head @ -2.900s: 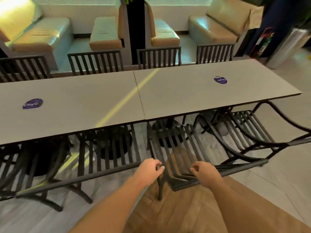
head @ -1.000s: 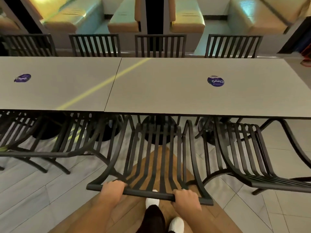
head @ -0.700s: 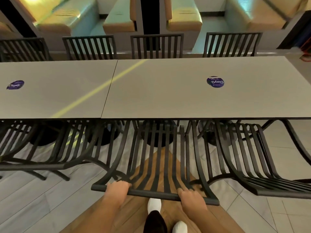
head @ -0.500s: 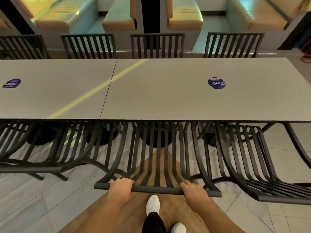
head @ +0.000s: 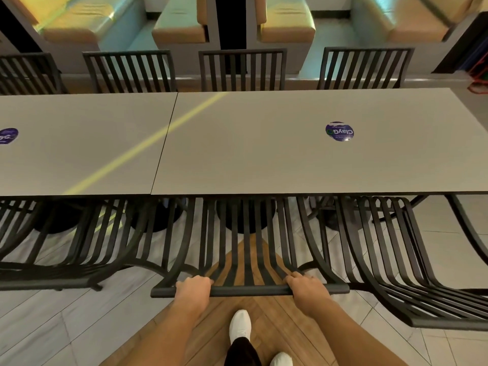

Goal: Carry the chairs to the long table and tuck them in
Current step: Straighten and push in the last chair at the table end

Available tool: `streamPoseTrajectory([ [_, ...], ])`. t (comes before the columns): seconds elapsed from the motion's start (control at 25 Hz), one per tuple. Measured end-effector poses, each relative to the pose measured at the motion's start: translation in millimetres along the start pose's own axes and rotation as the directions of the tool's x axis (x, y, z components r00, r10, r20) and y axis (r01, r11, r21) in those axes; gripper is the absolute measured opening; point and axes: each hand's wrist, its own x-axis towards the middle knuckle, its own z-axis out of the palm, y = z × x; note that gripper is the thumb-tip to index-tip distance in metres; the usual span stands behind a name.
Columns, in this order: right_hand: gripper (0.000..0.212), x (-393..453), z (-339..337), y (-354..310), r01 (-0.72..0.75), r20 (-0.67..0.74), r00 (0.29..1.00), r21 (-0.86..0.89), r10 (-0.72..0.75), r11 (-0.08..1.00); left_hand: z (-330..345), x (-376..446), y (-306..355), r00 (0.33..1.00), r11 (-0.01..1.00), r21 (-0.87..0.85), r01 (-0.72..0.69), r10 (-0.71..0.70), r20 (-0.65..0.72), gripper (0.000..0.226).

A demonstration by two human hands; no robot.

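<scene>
Head view: left hand (head: 194,286) and right hand (head: 306,286) grip the chair (head: 248,249) top rail, fingers curled round it; slatted black metal. Seat lies under the flat grey table (head: 264,154).

Far side of the long grey table (head: 237,159): 4 black slatted metal chairs (head: 241,70). Near side: 4 more. 2 round purple stickers (head: 339,131). 4 tan padded benches (head: 179,25).

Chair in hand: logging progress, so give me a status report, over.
Left hand and right hand both grip the chair by its top rail. Seat runs under the long table. Neighbour chair close on its right.
</scene>
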Motion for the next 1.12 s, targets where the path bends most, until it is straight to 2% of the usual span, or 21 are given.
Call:
streamPoseTrajectory([
  [0.16, 0.028, 0.2, -7.4, -2.1, -0.052, 0.061, 0.997, 0.138, 0.044, 0.989, -4.4, 2.0, -3.0, 0.997, 0.992, -0.123, -0.042, 0.050, 0.066, 0.032],
  [0.28, 0.033, -4.4, -20.0, -2.1, -0.108, 0.141, 0.987, 0.256, 0.073, 0.961, -17.3, 0.1, 5.5, 0.982, 0.940, -0.316, -0.126, 0.164, 0.095, 0.049],
  [0.36, 0.044, -13.9, -28.5, 3.7, -0.144, 0.132, 0.986, 0.346, 0.104, 0.927, -29.8, -3.0, 20.5, 0.968, 0.912, -0.360, -0.195, 0.237, 0.077, 0.064],
  [0.48, 0.046, -33.5, -39.2, 22.4, -0.201, 0.055, 0.979, 0.459, 0.198, 0.865, -50.6, -8.3, 51.0, 0.955, 0.883, -0.389, -0.261, 0.296, 0.033, 0.060],
  [0.64, 0.035, -73.9, -44.4, 75.0, -0.230, -0.073, 0.952, 0.473, 0.298, 0.850, -69.8, -21.0, 116.4, 0.933, 0.847, -0.391, -0.360, 0.335, -0.134, 0.042],
  [0.84, 0.033, -141.9, -28.4, 164.8, -0.262, -0.145, 0.916, 0.489, 0.374, 0.832, -71.0, -54.4, 222.2, 0.884, 0.785, -0.423, -0.452, 0.329, -0.333, 0.026],
  [0.96, 0.030, -190.5, -12.8, 229.6, -0.249, -0.179, 0.911, 0.479, 0.371, 0.842, -56.4, -90.3, 295.8, 0.870, 0.778, -0.414, -0.472, 0.335, -0.362, 0.026],
  [1.12, 0.035, -244.9, 9.7, 308.0, -0.257, -0.202, 0.891, 0.513, 0.406, 0.819, -32.9, -125.1, 383.4, 0.877, 0.795, -0.386, -0.468, 0.366, -0.309, 0.028],
])
